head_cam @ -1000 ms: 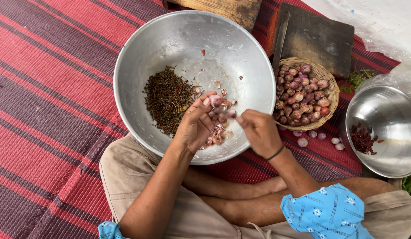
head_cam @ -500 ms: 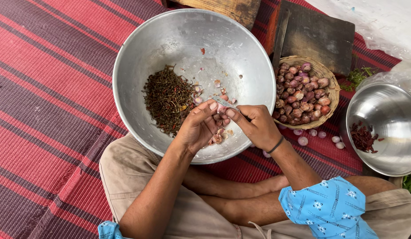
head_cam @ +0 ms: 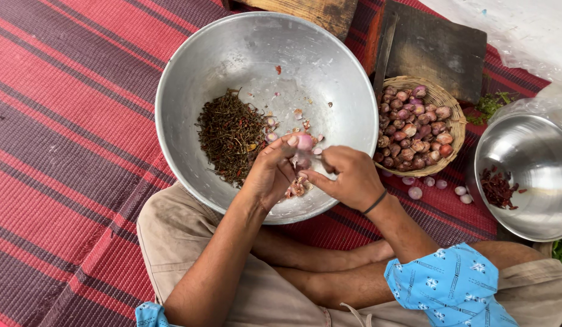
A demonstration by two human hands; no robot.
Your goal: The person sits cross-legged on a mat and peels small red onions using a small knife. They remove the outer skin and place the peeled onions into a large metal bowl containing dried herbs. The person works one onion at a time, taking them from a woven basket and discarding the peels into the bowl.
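My left hand (head_cam: 270, 171) holds a small pink shallot (head_cam: 305, 142) at its fingertips over the big metal bowl (head_cam: 232, 54). My right hand (head_cam: 347, 177) is closed beside it, fingers pinching at the shallot's skin, the two hands touching. Inside the bowl lie a heap of dark dried stems (head_cam: 227, 134) on the left and several pale shallot peels (head_cam: 299, 184) under my hands. A wicker basket of unpeeled shallots (head_cam: 414, 128) stands just right of the bowl.
A smaller steel bowl (head_cam: 532, 145) with dried red chilli pieces (head_cam: 496, 188) sits at the right. A few peeled shallots (head_cam: 415, 192) lie on the red striped mat (head_cam: 63, 121). A dark wooden board (head_cam: 438, 48) lies behind the basket. My crossed legs are below.
My right hand has moved left, from apart to meeting my left hand at the shallot. Both hands stay over the bowl's near side.
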